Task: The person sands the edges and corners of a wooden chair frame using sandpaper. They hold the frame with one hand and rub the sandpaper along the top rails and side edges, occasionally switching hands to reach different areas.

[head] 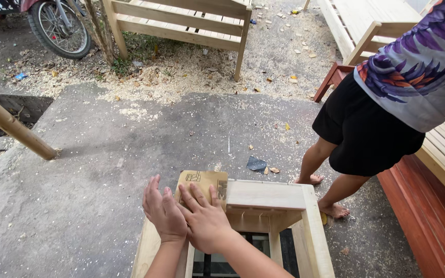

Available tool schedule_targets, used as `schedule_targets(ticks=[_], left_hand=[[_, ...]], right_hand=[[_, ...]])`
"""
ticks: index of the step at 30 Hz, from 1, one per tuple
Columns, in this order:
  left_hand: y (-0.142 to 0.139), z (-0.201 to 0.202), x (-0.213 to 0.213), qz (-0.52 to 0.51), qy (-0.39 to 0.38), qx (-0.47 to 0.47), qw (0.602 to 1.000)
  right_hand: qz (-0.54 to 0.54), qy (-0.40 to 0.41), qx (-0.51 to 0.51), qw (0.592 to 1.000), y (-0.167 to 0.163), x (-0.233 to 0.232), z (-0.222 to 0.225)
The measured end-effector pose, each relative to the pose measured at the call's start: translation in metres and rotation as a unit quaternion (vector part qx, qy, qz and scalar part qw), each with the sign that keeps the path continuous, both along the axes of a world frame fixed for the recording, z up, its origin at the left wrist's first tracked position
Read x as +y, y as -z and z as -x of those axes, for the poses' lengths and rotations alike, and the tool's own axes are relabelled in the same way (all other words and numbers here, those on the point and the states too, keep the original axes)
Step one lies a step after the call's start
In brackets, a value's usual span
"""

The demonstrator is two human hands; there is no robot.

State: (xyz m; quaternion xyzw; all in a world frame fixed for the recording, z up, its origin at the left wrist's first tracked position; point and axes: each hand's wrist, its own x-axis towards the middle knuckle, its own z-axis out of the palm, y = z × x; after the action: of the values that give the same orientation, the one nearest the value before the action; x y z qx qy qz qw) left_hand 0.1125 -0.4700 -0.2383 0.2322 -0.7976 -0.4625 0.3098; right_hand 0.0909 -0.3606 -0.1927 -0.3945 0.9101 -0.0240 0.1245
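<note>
- I see my right hand lying flat on a brown sheet of sandpaper. The fingers are spread and pressing down. It does not grip, it just pushes the sheet down.
- My left hand is flat and open too. It sits just beside the right hand, partly under it, and I cannot tell if it touches the paper.
- The sandpaper lies on the top corner of a pale wooden frame, at the end nearest the grey floor.
- I think good rubbing here means keeping both palms flat, pushing evenly, and going along the lines of the wood. The paper could slip off the corner, so I would keep it folded over the edge.
- Counting: two hands of mine, one sheet of sandpaper, one frame under them.
- One other person stands to the right with two bare feet on the floor. They wear black shorts and a shirt with purple feathers.
- I count one pale wooden bench at the far side, one wheel beside it, and one pole leaning at the left.
- Sawdust lies all over the ground near the bench.
</note>
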Motion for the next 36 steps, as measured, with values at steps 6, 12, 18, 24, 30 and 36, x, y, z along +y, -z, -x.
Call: schedule_targets(ticks=[6,12,18,24,30,36], left_hand=[[-0.021,0.045,0.025,0.063,0.024,-0.033,0.997],[-0.037,0.083,0.047,0.156,0.066,-0.163,0.972],[-0.037,0.109,0.056,0.299,0.153,-0.328,0.883],[-0.059,0.122,0.087,0.497,0.196,-0.277,0.799],[-0.126,0.162,0.158,0.461,0.309,-0.329,0.764],[-0.150,0.188,0.246,0.463,0.338,-0.304,0.761]], right_hand=[[0.013,0.099,-0.105,0.989,-0.043,-0.014,0.088],[0.012,0.072,0.007,0.997,-0.057,0.071,0.081],[0.026,0.106,-0.029,0.994,-0.037,0.109,0.120],[0.043,0.167,0.099,0.980,-0.085,0.222,0.126],[-0.116,0.309,0.009,0.944,-0.150,0.342,0.059],[0.024,0.435,-0.094,0.895,-0.141,0.375,0.111]])
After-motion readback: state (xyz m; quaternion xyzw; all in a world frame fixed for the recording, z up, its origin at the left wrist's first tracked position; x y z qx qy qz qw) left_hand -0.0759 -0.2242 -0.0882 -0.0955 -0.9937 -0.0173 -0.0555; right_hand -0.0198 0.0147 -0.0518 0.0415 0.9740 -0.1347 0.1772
